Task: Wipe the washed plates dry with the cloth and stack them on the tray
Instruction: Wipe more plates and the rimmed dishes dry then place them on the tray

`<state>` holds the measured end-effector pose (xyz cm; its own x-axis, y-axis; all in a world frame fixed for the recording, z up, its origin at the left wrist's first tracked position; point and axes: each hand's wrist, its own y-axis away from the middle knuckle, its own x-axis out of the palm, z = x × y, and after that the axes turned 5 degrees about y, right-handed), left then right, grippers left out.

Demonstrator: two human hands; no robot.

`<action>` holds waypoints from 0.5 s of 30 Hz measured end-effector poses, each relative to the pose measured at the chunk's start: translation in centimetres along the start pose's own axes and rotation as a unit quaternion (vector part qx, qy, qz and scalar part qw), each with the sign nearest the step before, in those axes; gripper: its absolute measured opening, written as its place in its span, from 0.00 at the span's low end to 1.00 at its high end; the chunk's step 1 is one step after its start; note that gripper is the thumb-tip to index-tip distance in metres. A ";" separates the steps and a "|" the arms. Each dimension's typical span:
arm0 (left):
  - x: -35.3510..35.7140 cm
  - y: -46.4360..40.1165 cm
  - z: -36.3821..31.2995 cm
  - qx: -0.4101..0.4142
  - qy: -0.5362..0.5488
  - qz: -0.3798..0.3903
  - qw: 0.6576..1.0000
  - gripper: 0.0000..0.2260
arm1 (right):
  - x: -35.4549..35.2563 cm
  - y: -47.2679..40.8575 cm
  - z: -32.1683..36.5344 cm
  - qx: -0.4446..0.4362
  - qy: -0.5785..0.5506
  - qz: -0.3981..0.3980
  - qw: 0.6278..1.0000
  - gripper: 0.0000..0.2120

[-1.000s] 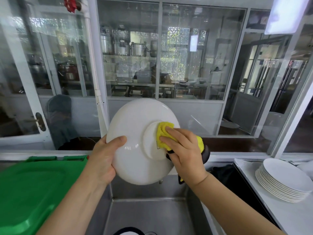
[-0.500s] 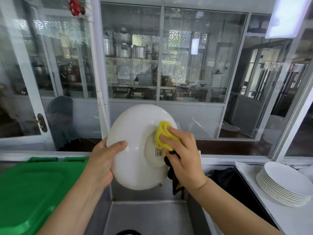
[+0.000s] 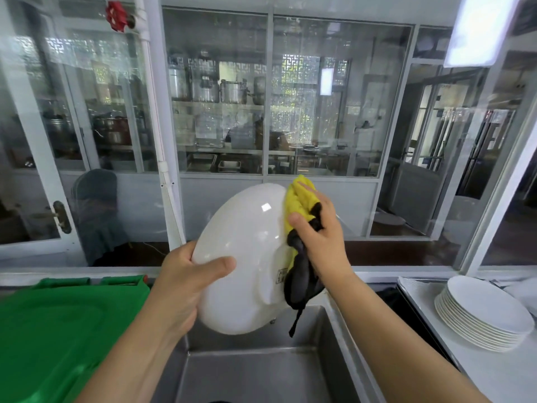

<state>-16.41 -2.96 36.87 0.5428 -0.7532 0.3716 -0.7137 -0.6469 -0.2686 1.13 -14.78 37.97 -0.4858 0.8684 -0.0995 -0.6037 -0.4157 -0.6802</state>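
Observation:
A white plate [image 3: 244, 257] is held upright over the sink, its underside toward me and turned partly edge-on. My left hand [image 3: 189, 283] grips its lower left rim, thumb across the back. My right hand [image 3: 319, 237] holds a yellow and black cloth [image 3: 299, 205] against the plate's upper right rim; the black part hangs down past the plate. A stack of several white plates [image 3: 485, 312] sits at the right on a pale tray or counter surface [image 3: 418, 289]; which one I cannot tell.
A steel sink basin [image 3: 247, 373] lies below the plate. A green plastic lid or bin [image 3: 58, 330] fills the lower left. Glass partition windows [image 3: 319, 97] stand close behind the sink, and a white pipe [image 3: 162, 141] runs down beside them.
The plate has turned more edge-on and tilted. My right hand with the cloth has slid from the plate's centre foot ring up to its upper right rim.

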 end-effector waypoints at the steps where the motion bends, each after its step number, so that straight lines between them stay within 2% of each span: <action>1: -0.3 -0.1 -0.1 0.008 0.011 0.002 1.000 0.24 | -0.2 0.5 -0.7 0.057 -0.057 -0.013 0.997 0.19; 3: -0.9 -0.5 0.1 0.020 0.041 0.007 0.999 0.21 | -0.6 1.8 -2.1 0.142 -0.155 -0.032 0.977 0.18; 6: -1.9 -1.4 1.1 0.016 0.081 0.009 0.997 0.16 | -1.1 2.8 -3.1 0.184 -0.218 -0.048 0.957 0.20; 10: -3.4 -1.8 3.1 -0.045 0.120 0.029 0.991 0.17 | -2.3 2.0 -2.7 0.173 -0.137 -0.054 0.974 0.19; 11: -4.0 -1.9 3.3 -0.069 0.116 0.052 0.990 0.21 | -2.7 1.7 -2.5 0.161 -0.100 -0.050 0.981 0.19; 13: -5.0 -2.0 3.3 -0.116 0.078 0.099 0.985 0.39 | -3.4 1.4 -1.9 0.141 -0.056 -0.020 0.988 0.20; 15: -5.3 -2.6 2.6 -0.139 0.046 0.136 0.980 0.44 | -3.9 1.3 -1.2 0.125 -0.055 0.037 0.990 0.21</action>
<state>-16.31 2.46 33.32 0.2829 -0.8711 0.4015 -0.9264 -0.3566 -0.1209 3.01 -18.41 36.66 -0.5926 0.8037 -0.0534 -0.6946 -0.5435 -0.4714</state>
